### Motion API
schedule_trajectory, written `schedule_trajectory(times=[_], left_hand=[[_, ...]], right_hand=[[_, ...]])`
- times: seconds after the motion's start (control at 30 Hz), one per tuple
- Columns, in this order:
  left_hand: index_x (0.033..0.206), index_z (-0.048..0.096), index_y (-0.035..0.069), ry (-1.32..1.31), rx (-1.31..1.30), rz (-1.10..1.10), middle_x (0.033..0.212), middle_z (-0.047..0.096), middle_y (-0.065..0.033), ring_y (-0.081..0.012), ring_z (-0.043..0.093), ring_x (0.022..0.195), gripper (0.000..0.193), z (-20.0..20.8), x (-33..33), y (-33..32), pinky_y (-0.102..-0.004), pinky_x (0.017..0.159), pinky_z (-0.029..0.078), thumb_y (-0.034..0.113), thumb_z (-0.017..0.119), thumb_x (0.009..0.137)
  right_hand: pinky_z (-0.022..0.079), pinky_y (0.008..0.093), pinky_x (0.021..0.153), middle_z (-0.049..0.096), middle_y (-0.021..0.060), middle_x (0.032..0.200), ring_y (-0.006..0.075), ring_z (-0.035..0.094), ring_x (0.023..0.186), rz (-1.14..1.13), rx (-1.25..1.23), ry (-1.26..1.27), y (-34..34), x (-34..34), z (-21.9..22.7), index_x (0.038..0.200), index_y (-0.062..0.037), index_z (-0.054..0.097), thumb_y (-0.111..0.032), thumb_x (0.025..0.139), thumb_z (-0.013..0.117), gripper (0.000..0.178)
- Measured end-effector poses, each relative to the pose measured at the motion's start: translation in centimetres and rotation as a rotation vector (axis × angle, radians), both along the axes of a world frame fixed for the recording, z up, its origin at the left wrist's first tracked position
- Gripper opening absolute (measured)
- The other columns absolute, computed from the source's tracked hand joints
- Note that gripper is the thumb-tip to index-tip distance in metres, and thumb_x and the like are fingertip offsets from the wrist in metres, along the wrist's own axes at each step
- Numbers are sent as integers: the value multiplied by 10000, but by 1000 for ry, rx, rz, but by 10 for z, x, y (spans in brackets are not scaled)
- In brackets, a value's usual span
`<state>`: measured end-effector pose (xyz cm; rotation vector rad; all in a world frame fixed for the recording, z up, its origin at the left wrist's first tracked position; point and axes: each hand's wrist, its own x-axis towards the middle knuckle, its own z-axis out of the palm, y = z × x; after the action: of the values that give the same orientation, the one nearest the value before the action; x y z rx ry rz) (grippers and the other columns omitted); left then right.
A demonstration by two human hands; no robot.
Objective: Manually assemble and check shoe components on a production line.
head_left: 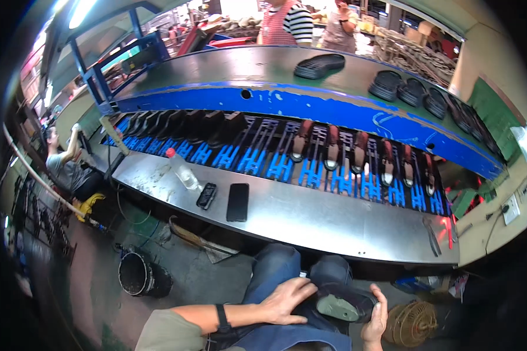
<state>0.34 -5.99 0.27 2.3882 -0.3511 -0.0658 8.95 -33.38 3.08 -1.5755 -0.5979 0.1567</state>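
Observation:
A dark shoe [357,295] with a grey-green patch on its underside lies bottom up over my lap. My left hand [287,299] is flat, its fingers apart, with the fingertips close to the shoe's left end. At the other end, my right hand [377,319] stands with its palm toward the shoe and its fingers stretched upward, not wrapped round it. Whether either hand presses on the shoe I cannot tell. Black and brown shoe uppers [332,149] hang in a row on the blue rack [281,167] beyond the metal table.
On the metal table [310,225] stand a clear bottle [182,169], a black case [206,196], a phone [238,202] and tongs [432,237]. Black soles [319,66] lie on the belt behind. Below are a bucket [136,274] and a fan [413,323]. People work beyond.

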Motion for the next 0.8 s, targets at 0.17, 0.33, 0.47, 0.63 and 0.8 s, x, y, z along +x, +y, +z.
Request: schedule_trajectory(times=[0.17, 0.33, 0.47, 0.63, 0.8], left_hand=[[1449, 402, -35, -347, -362, -134, 1457, 465, -254, -425, 457, 1356, 974, -72, 70, -20, -528, 1115, 377, 404, 880, 723], [1381, 492, -24, -214, -309, 120, 1366, 559, -236, -414, 568, 1239, 918, -62, 96, -3, -476, 1025, 478, 423, 891, 685], [1355, 499, -43, 113, -632, 431, 1297, 612, -226, -354, 603, 1204, 844, -13, 151, 65, -438, 1034, 467, 413, 856, 743], [1366, 474, -82, -31, -1008, 884, 1274, 618, -155, -221, 618, 1124, 794, -9, 257, 219, -371, 956, 513, 355, 838, 812], [1263, 598, -24, 83, 110, 1200, 1181, 672, -231, -375, 655, 1065, 612, -32, 340, 416, -415, 987, 502, 403, 768, 859]], right_hand=[[490, 486, 1028, 576, 198, 1310, 351, 630, 1139, -229, 456, 358, 11, 25, -64, 1180, 25, 574, -235, 1080, 384, 337], [501, 456, 979, 637, 165, 1114, 323, 644, 1036, -214, 358, 473, 58, 101, -31, 1050, 5, 613, -331, 1093, 413, 393], [461, 473, 1051, 658, 156, 1204, 298, 611, 1156, -59, 630, 883, 163, 203, -3, 1351, -4, 540, -504, 1069, 363, 601], [352, 430, 1121, 495, 188, 1457, 270, 484, 1323, -2, 29, 529, 346, 351, -83, 1449, -39, 490, -386, 990, 599, 585], [447, 469, 1050, 644, 195, 1261, 369, 591, 1208, -57, -694, -457, 496, 406, -140, 1290, -30, 605, -389, 841, 768, 597]])
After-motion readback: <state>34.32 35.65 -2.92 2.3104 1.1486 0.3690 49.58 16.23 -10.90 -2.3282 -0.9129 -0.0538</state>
